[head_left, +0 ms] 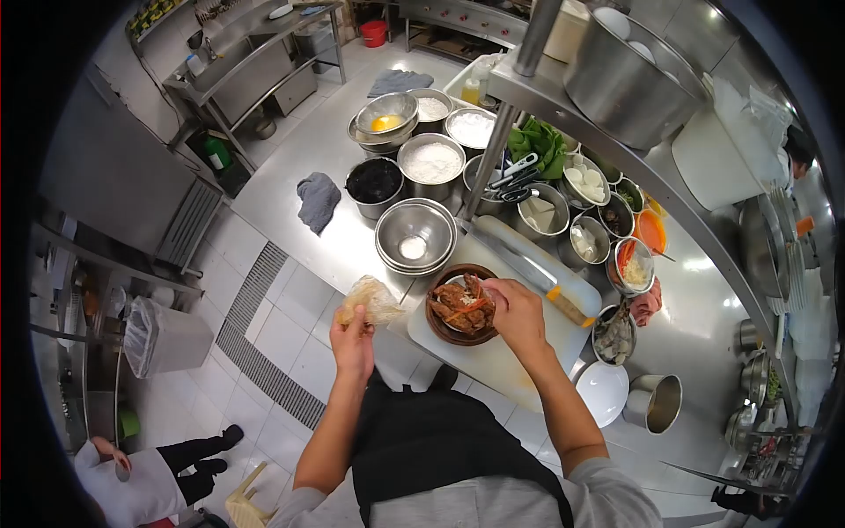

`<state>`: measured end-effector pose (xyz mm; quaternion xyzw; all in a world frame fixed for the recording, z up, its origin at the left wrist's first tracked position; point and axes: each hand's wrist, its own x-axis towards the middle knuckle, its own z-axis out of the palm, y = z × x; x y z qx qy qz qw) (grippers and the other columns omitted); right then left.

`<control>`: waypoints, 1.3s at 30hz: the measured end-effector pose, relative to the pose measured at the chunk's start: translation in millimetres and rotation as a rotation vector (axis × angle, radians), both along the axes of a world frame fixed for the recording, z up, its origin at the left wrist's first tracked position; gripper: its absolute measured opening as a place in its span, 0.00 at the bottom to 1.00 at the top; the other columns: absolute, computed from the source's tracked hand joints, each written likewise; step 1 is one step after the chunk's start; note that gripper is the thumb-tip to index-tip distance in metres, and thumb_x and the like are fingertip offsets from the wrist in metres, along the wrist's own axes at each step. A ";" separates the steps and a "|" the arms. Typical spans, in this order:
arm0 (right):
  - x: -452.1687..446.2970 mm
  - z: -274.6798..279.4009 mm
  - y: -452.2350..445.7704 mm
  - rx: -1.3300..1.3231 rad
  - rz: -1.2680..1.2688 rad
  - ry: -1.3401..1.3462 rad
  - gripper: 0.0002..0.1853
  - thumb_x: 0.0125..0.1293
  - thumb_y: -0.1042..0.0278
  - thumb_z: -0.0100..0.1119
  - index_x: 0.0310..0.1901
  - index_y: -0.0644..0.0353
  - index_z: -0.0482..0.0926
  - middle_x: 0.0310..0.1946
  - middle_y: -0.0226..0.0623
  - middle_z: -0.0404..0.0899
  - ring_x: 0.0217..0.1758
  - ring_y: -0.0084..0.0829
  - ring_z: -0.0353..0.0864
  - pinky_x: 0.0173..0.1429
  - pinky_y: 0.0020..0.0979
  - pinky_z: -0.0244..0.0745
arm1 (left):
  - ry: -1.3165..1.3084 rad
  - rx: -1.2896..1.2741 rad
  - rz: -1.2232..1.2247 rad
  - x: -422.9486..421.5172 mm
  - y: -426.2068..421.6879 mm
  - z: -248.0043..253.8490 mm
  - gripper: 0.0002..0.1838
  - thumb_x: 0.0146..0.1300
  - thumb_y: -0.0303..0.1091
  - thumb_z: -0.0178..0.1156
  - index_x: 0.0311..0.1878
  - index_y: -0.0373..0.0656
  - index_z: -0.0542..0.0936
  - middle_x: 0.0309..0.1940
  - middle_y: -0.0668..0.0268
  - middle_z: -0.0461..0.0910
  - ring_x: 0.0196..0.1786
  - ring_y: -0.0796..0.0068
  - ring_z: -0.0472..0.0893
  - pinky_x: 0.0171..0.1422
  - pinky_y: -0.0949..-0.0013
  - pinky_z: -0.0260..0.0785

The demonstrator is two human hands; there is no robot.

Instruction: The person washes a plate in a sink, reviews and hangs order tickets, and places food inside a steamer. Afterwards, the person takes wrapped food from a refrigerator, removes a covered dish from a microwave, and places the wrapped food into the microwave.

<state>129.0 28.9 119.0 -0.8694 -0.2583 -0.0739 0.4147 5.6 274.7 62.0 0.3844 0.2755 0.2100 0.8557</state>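
My left hand (pixel 353 345) is closed around a crumpled clear plastic bag (pixel 373 302), held in the air left of the cutting board. What lies inside the bag I cannot make out. My right hand (pixel 518 313) reaches over the right side of a brown bowl (pixel 431 310), its fingers pinched together at the food. Browned, sauced pieces of food (pixel 461 304) with orange strips fill this bowl. Whatever the right fingertips grip is hidden. The bowl stands on a white cutting board (pixel 528 378). Stacked steel mixing bowls (pixel 396 231) sit just behind it.
A knife (pixel 528 268) lies right of the bowl. Several steel containers of flour (pixel 431 164), tofu (pixel 540 214) and vegetables stand behind. A shelf post (pixel 493 158) rises from the counter. A white plate (pixel 602 396) is at right. Another person (pixel 141 480) is at lower left.
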 end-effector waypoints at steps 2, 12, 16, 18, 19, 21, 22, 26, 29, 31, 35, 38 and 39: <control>-6.3 1.3 8.2 -0.004 -0.096 -0.081 0.08 0.59 0.79 0.61 0.39 0.60 0.84 0.34 0.44 0.84 0.35 0.43 0.84 0.42 0.35 0.78 | -0.010 -0.039 0.020 -7.3 21.9 -2.0 0.10 0.68 0.32 0.63 0.49 0.45 0.74 0.40 0.72 0.79 0.38 0.84 0.74 0.36 0.78 0.64; 2.9 -38.3 37.4 -0.170 -0.536 0.327 0.12 0.58 0.69 0.65 0.44 0.58 0.84 0.30 0.45 0.86 0.33 0.40 0.87 0.41 0.36 0.80 | 0.001 0.003 0.036 -60.1 175.9 -19.7 0.13 0.68 0.33 0.62 0.52 0.45 0.73 0.40 0.72 0.78 0.36 0.85 0.73 0.35 0.79 0.63; 7.1 -38.2 29.7 -0.121 -0.672 0.326 0.14 0.54 0.71 0.66 0.44 0.58 0.84 0.27 0.42 0.85 0.30 0.36 0.86 0.39 0.33 0.78 | 0.029 -0.006 0.028 -82.4 237.0 -31.7 0.12 0.69 0.34 0.62 0.52 0.45 0.75 0.40 0.72 0.78 0.36 0.85 0.73 0.35 0.80 0.62; 4.5 -37.4 16.8 -0.036 -0.713 0.325 0.14 0.54 0.72 0.65 0.44 0.60 0.84 0.27 0.39 0.85 0.30 0.29 0.85 0.38 0.29 0.77 | 0.046 -0.006 0.083 -88.5 265.8 -48.7 0.12 0.69 0.34 0.62 0.52 0.44 0.77 0.40 0.72 0.79 0.36 0.86 0.73 0.35 0.81 0.62; 0.9 -35.6 13.5 -0.039 -0.737 0.319 0.14 0.54 0.72 0.65 0.44 0.60 0.84 0.27 0.39 0.85 0.30 0.29 0.85 0.38 0.29 0.77 | 0.042 -0.014 0.060 -89.9 277.5 -55.1 0.12 0.69 0.34 0.62 0.52 0.44 0.77 0.40 0.72 0.79 0.36 0.86 0.73 0.35 0.81 0.62; -3.5 -32.4 8.4 0.050 -0.749 0.350 0.13 0.53 0.73 0.66 0.43 0.60 0.84 0.27 0.39 0.85 0.31 0.27 0.85 0.38 0.29 0.77 | 0.036 -0.034 0.126 -91.1 298.6 -63.0 0.12 0.69 0.34 0.62 0.52 0.42 0.77 0.40 0.71 0.79 0.36 0.86 0.73 0.34 0.81 0.63; -1.9 -38.2 0.2 0.127 -0.722 0.425 0.15 0.54 0.75 0.66 0.45 0.61 0.83 0.28 0.36 0.85 0.29 0.25 0.82 0.36 0.28 0.76 | 0.027 -0.042 0.103 -91.4 306.9 -66.0 0.12 0.69 0.34 0.62 0.52 0.42 0.77 0.40 0.71 0.79 0.36 0.86 0.73 0.34 0.81 0.63; 4.0 -28.7 -29.3 0.705 -0.757 0.707 0.18 0.60 0.76 0.65 0.52 0.63 0.77 0.30 0.29 0.81 0.28 0.20 0.77 0.32 0.23 0.71 | 0.025 -0.051 0.189 -86.7 332.9 -70.0 0.13 0.69 0.36 0.63 0.51 0.39 0.77 0.39 0.70 0.79 0.35 0.85 0.74 0.33 0.81 0.64; 9.3 -33.5 -60.8 1.126 -0.624 0.802 0.19 0.60 0.73 0.67 0.53 0.63 0.76 0.32 0.30 0.81 0.30 0.20 0.76 0.33 0.22 0.71 | 0.017 -0.065 0.245 -98.9 367.7 -92.0 0.14 0.68 0.37 0.63 0.49 0.38 0.77 0.38 0.69 0.79 0.34 0.84 0.74 0.32 0.81 0.64; 11.6 -40.1 -67.2 1.133 -0.612 0.831 0.20 0.61 0.72 0.66 0.54 0.63 0.75 0.34 0.31 0.81 0.30 0.20 0.76 0.35 0.22 0.72 | -0.015 -0.073 0.243 -102.2 382.0 -96.4 0.14 0.68 0.37 0.63 0.49 0.38 0.77 0.37 0.69 0.79 0.33 0.84 0.75 0.32 0.81 0.65; 14.6 -54.7 -71.8 0.636 -0.746 0.739 0.12 0.62 0.74 0.63 0.48 0.62 0.80 0.34 0.35 0.83 0.29 0.25 0.78 0.37 0.27 0.75 | 0.042 -0.039 0.291 -94.8 390.4 -97.0 0.14 0.67 0.37 0.64 0.49 0.38 0.77 0.35 0.68 0.79 0.32 0.83 0.75 0.30 0.81 0.65; 11.0 -74.9 -67.2 -0.038 -0.686 0.429 0.14 0.59 0.68 0.67 0.46 0.60 0.83 0.34 0.37 0.81 0.35 0.27 0.80 0.40 0.27 0.75 | 0.064 -0.015 0.286 -78.9 387.5 -88.2 0.14 0.68 0.37 0.64 0.49 0.37 0.76 0.34 0.67 0.79 0.32 0.82 0.75 0.30 0.81 0.66; 8.5 -78.2 -62.1 -0.200 -0.581 0.354 0.11 0.58 0.70 0.66 0.43 0.58 0.83 0.35 0.39 0.80 0.37 0.35 0.80 0.42 0.33 0.76 | 0.080 0.009 0.292 -71.9 384.7 -84.3 0.14 0.68 0.37 0.63 0.49 0.37 0.77 0.34 0.66 0.79 0.31 0.81 0.75 0.30 0.80 0.66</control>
